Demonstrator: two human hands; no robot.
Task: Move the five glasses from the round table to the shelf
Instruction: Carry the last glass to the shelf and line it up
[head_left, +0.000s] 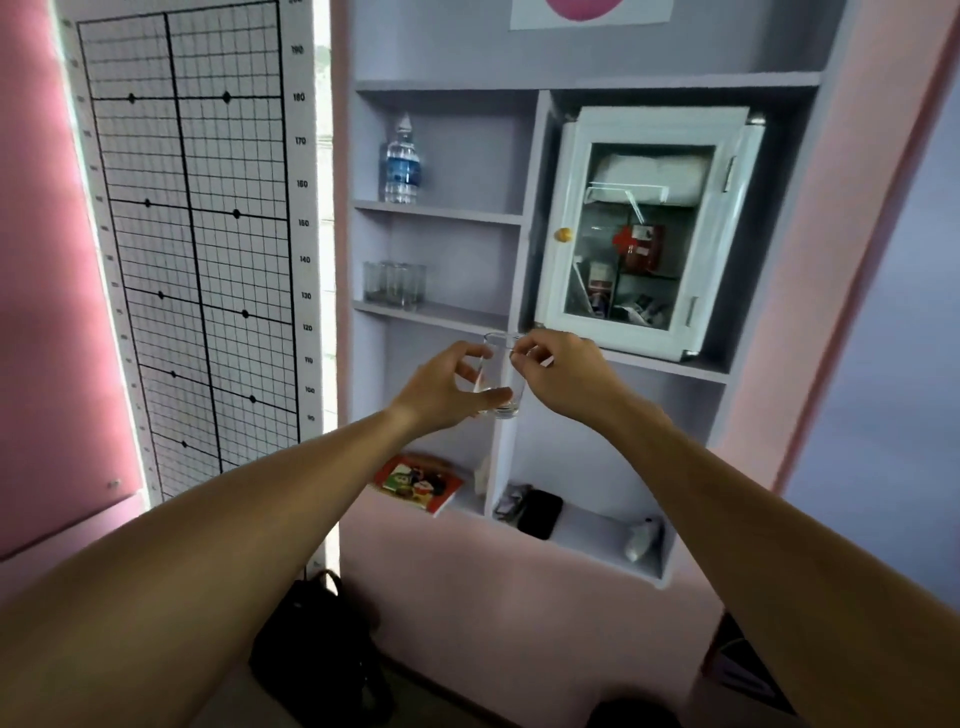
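Note:
A clear drinking glass (500, 376) is held up in front of the lilac wall shelf (441, 312). My left hand (447, 389) curls round its lower half, thumb near the base. My right hand (550, 371) pinches its rim from the right. The glass hangs just below the edge of the middle-left shelf board. On that board, at its left end, stand several clear glasses (395, 283) close together. The round table is out of view.
A water bottle (401, 163) stands on the shelf above. A white glass-door first-aid cabinet (644, 228) fills the right compartment. Lower compartments hold a colourful box (418, 483), a black pouch (540, 512) and a white object (641, 538). A black bag (317, 649) sits on the floor.

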